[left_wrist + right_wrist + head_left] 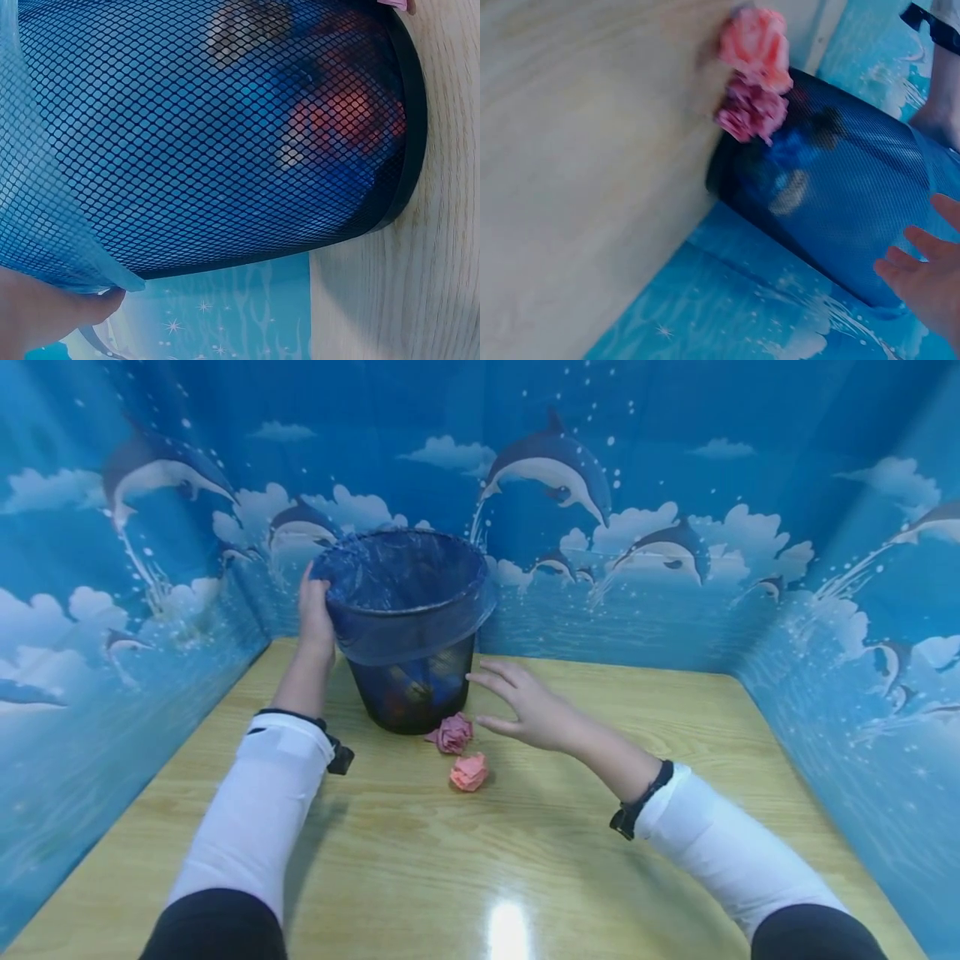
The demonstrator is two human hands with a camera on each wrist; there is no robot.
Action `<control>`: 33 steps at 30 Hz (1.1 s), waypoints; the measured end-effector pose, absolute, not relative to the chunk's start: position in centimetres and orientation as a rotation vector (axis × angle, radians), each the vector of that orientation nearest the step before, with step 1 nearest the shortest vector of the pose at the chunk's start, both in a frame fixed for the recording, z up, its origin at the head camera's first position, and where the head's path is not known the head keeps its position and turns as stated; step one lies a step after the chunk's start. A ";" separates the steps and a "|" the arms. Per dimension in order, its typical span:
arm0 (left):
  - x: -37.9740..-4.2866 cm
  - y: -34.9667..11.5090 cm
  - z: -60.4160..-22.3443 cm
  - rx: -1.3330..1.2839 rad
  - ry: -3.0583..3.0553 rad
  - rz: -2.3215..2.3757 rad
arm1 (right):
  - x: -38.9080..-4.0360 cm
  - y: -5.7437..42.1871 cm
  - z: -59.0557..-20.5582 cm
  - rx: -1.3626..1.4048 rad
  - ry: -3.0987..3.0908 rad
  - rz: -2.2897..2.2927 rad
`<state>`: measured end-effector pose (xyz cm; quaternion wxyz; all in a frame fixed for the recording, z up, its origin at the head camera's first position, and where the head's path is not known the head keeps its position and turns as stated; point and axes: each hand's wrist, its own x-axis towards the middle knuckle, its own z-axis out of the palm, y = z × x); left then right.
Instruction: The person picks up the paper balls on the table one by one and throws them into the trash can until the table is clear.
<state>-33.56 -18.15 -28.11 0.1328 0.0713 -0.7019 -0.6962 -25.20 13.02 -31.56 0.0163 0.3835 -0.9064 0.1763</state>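
A black mesh wastebasket [408, 689] lined with a blue plastic bag [408, 631] stands at the back left of the table, the bag folded over its rim. My left hand [317, 618] grips the basket's left side by the rim; in the left wrist view its thumb [97, 306] lies against the bag's hanging edge. To the right of the basket, my right hand [536, 710] is held with fingers spread, holding nothing. A dark pink crumpled paper ball [453, 734] lies by the basket's base, with a lighter pink crumpled paper ball [469, 772] just in front of it.
Through the mesh, crumpled red, blue and pale pieces [337, 120] show at the basket's bottom. The wood-grain table [420, 860] is enclosed at the back and sides by blue dolphin-print curtains [637, 610]. The back curtain stands close behind the basket.
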 end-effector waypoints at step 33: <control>-33.5 -18.1 -28.2 0.226 -2.065 -2.006 | -23.4 11.5 -39.9 1.582 -2.867 0.204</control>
